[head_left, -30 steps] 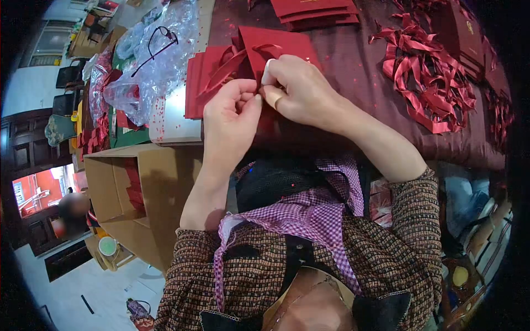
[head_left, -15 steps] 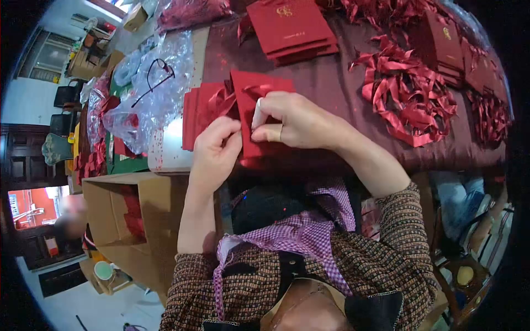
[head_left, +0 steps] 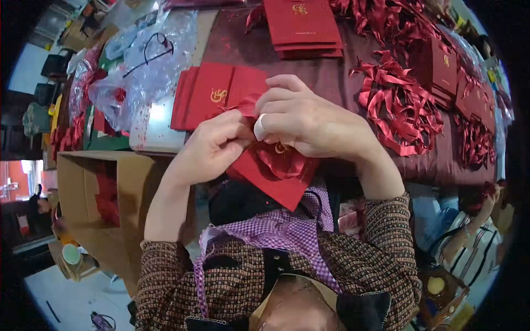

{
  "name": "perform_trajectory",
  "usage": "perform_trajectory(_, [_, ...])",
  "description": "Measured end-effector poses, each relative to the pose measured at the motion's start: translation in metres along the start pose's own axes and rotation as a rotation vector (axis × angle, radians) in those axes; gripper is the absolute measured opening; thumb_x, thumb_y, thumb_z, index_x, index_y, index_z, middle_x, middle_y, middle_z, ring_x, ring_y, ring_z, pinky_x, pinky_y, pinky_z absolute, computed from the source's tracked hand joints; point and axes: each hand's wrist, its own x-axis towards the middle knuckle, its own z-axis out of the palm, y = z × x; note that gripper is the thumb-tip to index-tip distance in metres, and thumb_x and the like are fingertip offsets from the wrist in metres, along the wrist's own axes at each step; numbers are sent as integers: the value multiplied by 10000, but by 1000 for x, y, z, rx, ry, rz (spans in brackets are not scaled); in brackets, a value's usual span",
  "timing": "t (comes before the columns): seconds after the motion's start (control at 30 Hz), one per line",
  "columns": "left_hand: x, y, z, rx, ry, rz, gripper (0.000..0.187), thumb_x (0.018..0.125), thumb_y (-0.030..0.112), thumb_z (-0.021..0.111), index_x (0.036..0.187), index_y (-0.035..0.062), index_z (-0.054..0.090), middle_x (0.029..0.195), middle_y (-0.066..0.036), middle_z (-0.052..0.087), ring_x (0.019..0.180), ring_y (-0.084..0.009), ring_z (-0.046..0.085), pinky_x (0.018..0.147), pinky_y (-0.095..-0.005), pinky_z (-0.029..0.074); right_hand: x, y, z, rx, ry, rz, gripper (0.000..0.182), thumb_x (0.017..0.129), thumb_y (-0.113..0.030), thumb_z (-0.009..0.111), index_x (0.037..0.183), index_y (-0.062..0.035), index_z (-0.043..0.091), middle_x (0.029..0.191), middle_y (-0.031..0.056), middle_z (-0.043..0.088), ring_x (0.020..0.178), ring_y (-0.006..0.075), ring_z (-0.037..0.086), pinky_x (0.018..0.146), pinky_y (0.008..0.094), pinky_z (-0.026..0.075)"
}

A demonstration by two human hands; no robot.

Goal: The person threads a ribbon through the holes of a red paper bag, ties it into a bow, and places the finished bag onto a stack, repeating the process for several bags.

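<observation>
A flat red paper gift bag [head_left: 276,186] with a gold emblem hangs tilted beneath my hands, one corner pointing down over the table's front edge. A loop of red satin ribbon [head_left: 287,168] droops across its face. My left hand [head_left: 212,148] is closed in a pinch on the ribbon at the bag's upper left. Close beside it, my right hand [head_left: 317,122], with a white wrap on one finger, has its fingers curled around the ribbon; the fingertips are partly hidden. Behind my left hand, more red bags [head_left: 204,88] lie overlapped on the table.
A stack of red bags [head_left: 303,27] lies at the back. To the right are a ribbon pile [head_left: 397,107] and more bags [head_left: 444,66]. Glasses [head_left: 157,49] rest on clear plastic at left. An open cardboard box [head_left: 138,182] stands below; another person's arm [head_left: 477,223] shows at right.
The bag has swung from upright on the table to tilted, nearer my body, its ribbon loop now hanging over its face. Both hands have come together at the ribbon.
</observation>
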Motion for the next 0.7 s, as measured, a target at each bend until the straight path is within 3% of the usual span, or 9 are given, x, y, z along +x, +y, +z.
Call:
perform_trajectory(0.1, [-9, -15, -9, -160, 100, -73, 39, 837, -5, 545, 836, -23, 579, 812, -57, 567, 742, -138, 556, 641, -276, 448, 1, -6, -2, 56, -86, -17, 120, 755, -42, 644, 834, -87, 566, 822, 30, 580, 895, 218, 580, 1026, 470, 322])
perform_trajectory(0.13, [-13, -14, -17, -332, 174, -335, 78, 873, 31, 531, 857, 13, 606, 784, -10, 564, 692, -71, 528, 606, -232, 434, 0, -7, -5, 82, -133, -29, 117, 759, -41, 643, 837, -87, 570, 825, 30, 584, 892, 218, 579, 1026, 469, 322])
perform_trajectory(0.27, [-31, -51, -51, -732, 450, -396, 114, 894, 89, 568, 946, 11, 632, 753, 0, 596, 626, -57, 534, 566, -203, 433, -4, -10, -17, 85, -89, 59, 105, 758, -38, 651, 839, -80, 599, 790, 27, 581, 878, 211, 577, 1035, 454, 322])
perform_trajectory(0.33, [-34, -61, -48, -689, 465, -415, 130, 905, 102, 563, 970, 17, 637, 769, -8, 609, 624, -62, 536, 568, -205, 437, -4, -1, -20, 20, -72, 85, 98, 768, -36, 648, 842, -77, 600, 784, 26, 582, 861, 217, 573, 1044, 451, 318])
perform_trajectory(0.47, [-33, -48, -35, -370, 586, -470, 217, 938, 168, 541, 1084, 24, 612, 848, -29, 631, 671, -69, 556, 588, -215, 450, 5, 8, -22, 135, -17, 257, 77, 814, -55, 626, 882, -22, 611, 826, 82, 606, 858, 263, 569, 852, 348, 419])
perform_trajectory(0.57, [-39, -24, -18, -670, 467, -443, 447, 967, 274, 508, 1333, 31, 430, 973, -35, 637, 760, -76, 566, 684, -227, 461, 7, 9, -17, 146, 71, 336, 70, 820, -55, 624, 878, -18, 613, 853, 77, 621, 867, 245, 575, 828, 326, 434])
perform_trajectory(0.63, [-42, -22, -3, -583, 228, -263, 512, 956, 225, 529, 1389, 9, 361, 1113, -48, 592, 937, -82, 551, 808, -218, 442, 12, 7, -12, 166, 67, 331, 78, 817, -46, 625, 889, -14, 622, 878, 80, 631, 883, 231, 577, 813, 317, 443])
perform_trajectory(0.67, [-34, 3, 0, -729, 151, -451, 551, 941, 153, 542, 1411, -18, 310, 1249, -72, 508, 1099, -98, 486, 917, -219, 392, 17, 5, -6, 167, 78, 322, 79, 817, -42, 623, 890, -14, 627, 881, 85, 632, 891, 233, 577, 816, 316, 443])
perform_trajectory(0.7, [-23, 3, 18, -775, 320, -309, 541, 922, 73, 536, 1400, -33, 309, 1223, -75, 512, 1097, -113, 491, 948, -242, 387, 19, 3, -1, 130, 88, 288, 158, 821, -86, 641, 960, -14, 620, 919, 99, 630, 905, 260, 578, 821, 338, 445])
